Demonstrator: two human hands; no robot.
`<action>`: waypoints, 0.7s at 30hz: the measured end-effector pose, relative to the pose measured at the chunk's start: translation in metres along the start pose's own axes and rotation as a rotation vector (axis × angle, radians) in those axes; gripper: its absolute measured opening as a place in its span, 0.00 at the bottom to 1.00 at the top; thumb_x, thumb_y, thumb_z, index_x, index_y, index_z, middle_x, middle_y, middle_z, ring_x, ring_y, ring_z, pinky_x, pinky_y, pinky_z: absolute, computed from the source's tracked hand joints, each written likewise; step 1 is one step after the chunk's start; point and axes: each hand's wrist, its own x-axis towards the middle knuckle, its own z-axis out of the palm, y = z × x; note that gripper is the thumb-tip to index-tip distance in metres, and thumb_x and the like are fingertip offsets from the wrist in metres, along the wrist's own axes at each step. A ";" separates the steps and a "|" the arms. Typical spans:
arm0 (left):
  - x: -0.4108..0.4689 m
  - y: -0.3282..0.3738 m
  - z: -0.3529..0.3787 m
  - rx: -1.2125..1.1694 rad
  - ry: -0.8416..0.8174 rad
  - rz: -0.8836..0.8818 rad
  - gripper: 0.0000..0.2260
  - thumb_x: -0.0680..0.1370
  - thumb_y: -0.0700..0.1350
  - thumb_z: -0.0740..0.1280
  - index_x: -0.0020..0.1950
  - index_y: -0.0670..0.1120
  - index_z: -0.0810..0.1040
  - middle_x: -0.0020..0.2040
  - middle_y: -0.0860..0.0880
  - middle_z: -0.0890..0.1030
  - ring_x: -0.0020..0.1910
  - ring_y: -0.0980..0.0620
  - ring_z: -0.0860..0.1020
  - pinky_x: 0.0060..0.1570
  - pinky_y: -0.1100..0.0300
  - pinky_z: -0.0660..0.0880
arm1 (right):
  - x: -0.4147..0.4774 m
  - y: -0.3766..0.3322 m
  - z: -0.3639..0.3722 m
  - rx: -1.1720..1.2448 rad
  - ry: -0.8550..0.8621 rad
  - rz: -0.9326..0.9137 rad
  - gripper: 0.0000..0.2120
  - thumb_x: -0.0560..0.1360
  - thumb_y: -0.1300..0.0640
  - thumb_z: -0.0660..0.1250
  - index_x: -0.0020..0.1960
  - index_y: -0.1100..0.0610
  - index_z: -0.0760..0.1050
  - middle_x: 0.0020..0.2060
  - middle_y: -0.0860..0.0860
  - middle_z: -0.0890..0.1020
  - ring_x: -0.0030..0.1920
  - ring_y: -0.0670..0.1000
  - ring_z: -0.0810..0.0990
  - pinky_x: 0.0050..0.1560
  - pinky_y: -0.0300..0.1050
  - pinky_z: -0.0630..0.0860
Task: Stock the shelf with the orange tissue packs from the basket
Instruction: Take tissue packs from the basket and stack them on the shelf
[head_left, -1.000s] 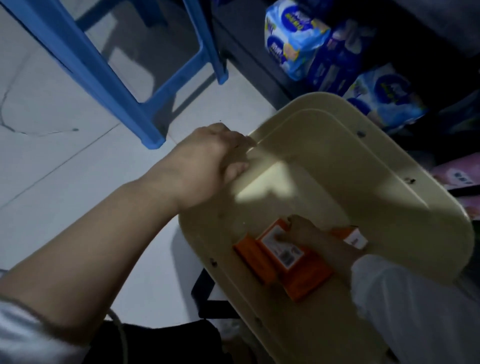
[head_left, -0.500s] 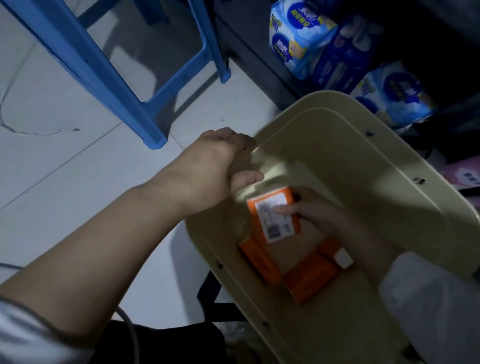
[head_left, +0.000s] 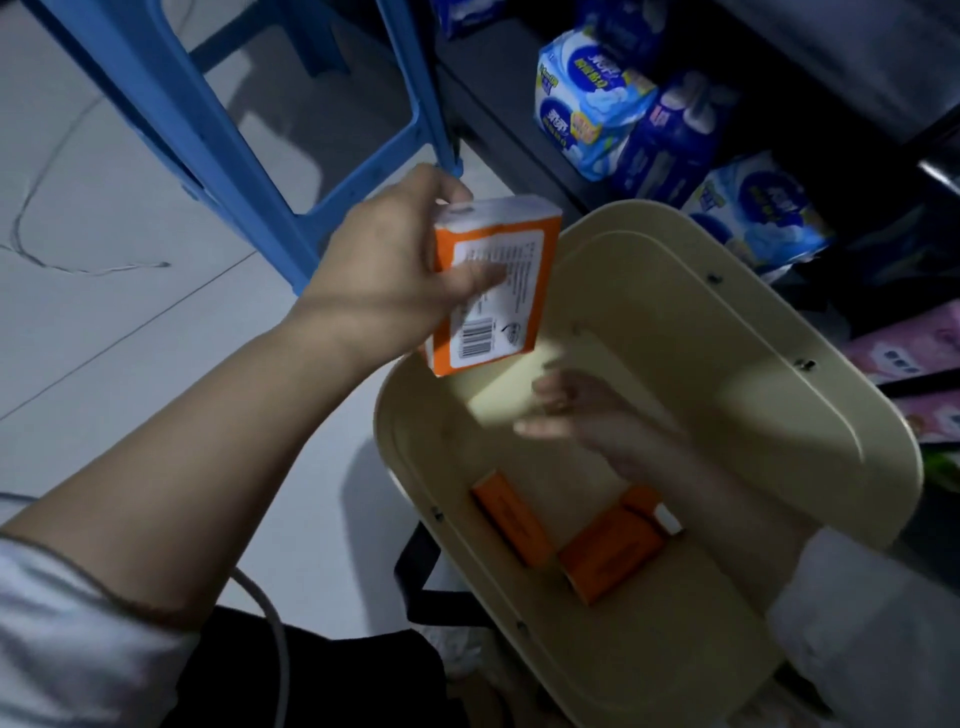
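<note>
My left hand grips an orange tissue pack with a white label and barcode, held above the left rim of the cream basket. My right hand hovers inside the basket with fingers loosely extended, holding nothing. Three orange tissue packs lie on the basket floor: one near the left wall, one in the middle, and one partly hidden by my right forearm. The dark shelf runs along the upper right.
Blue and white product packs stand on the low shelf, with pink packs further right. A blue plastic stool stands on the pale tiled floor at upper left. A thin cable lies on the floor.
The pack passed from my right hand to my left, which let go of the basket rim and lifted it above the rim. My right hand stays inside the basket, holding nothing.
</note>
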 end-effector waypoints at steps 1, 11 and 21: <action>0.000 -0.002 0.000 -0.020 0.013 -0.019 0.17 0.71 0.52 0.73 0.53 0.54 0.68 0.48 0.54 0.78 0.45 0.57 0.79 0.45 0.56 0.79 | 0.006 0.021 0.009 -0.154 -0.029 0.036 0.29 0.63 0.60 0.78 0.61 0.60 0.71 0.50 0.51 0.76 0.53 0.50 0.75 0.52 0.43 0.72; 0.008 -0.019 0.005 -0.063 0.003 -0.076 0.16 0.71 0.52 0.72 0.52 0.54 0.67 0.46 0.57 0.77 0.41 0.65 0.77 0.37 0.67 0.77 | -0.007 0.103 0.073 -0.746 -0.051 0.083 0.23 0.74 0.47 0.64 0.65 0.56 0.67 0.59 0.55 0.73 0.60 0.56 0.73 0.56 0.45 0.69; 0.001 0.007 -0.018 -0.141 0.076 0.079 0.19 0.78 0.47 0.64 0.64 0.55 0.60 0.41 0.56 0.76 0.39 0.64 0.77 0.33 0.71 0.76 | -0.018 0.035 -0.002 -0.093 0.168 0.202 0.16 0.67 0.60 0.71 0.54 0.60 0.77 0.47 0.55 0.82 0.47 0.53 0.80 0.47 0.45 0.78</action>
